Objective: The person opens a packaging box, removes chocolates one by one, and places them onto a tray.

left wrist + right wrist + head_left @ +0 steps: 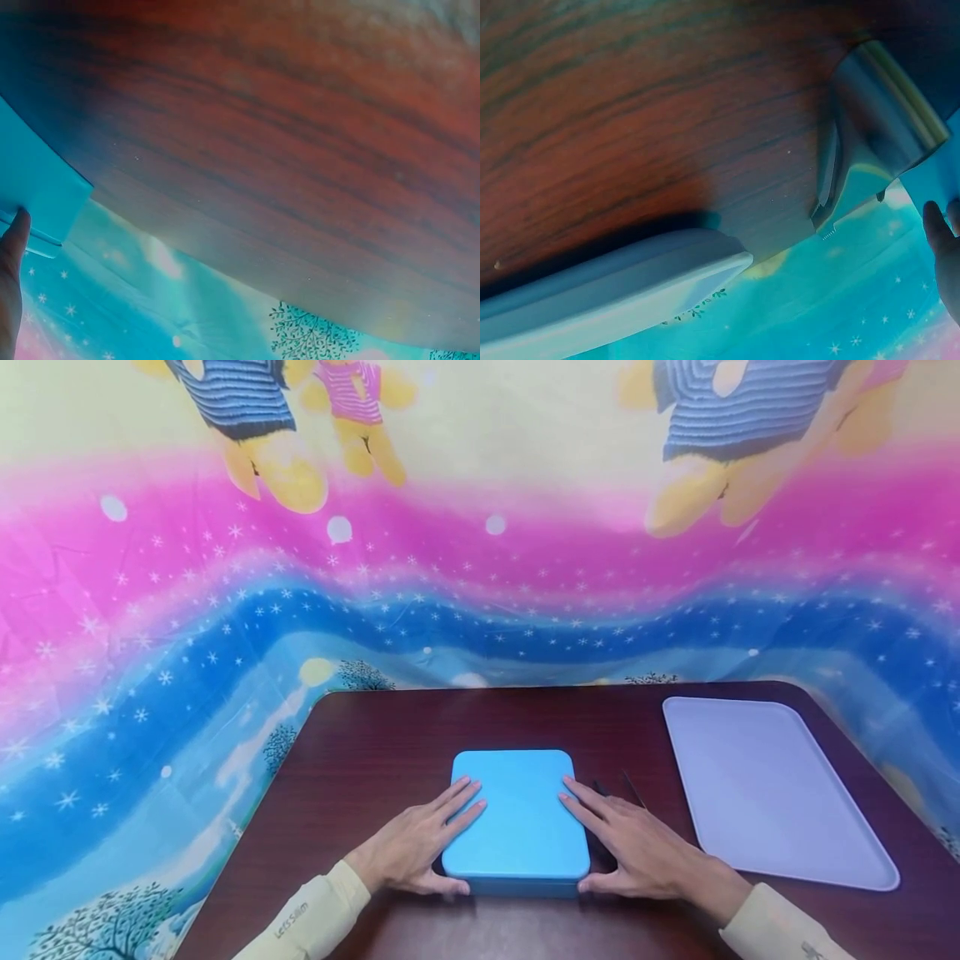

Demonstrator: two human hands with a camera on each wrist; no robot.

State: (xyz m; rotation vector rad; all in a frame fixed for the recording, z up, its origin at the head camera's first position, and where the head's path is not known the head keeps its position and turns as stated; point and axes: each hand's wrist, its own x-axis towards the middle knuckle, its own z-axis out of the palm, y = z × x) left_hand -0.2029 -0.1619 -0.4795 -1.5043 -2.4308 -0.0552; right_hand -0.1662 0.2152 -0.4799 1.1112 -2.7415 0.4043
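A light blue lidded box (517, 814) with rounded corners sits on the dark brown table, between both hands. My left hand (412, 843) rests on its left side, straight fingers over the lid's edge and thumb at the near left corner. In the left wrist view one finger touches the box (41, 172). The right hand (637, 843) mirrors this on the right side, fingertips on the lid and thumb by the near right corner. Beside the box, partly hidden by the right hand, lies a shiny metal utensil (885, 112) with serrated tips, resembling tongs.
To the right lies a pale lavender rectangular tray (780, 793) with a raised rim. The wood-grained table (360, 735) has rounded far corners. Behind it hangs a colourful printed cloth (450, 568) with bears and snowflakes.
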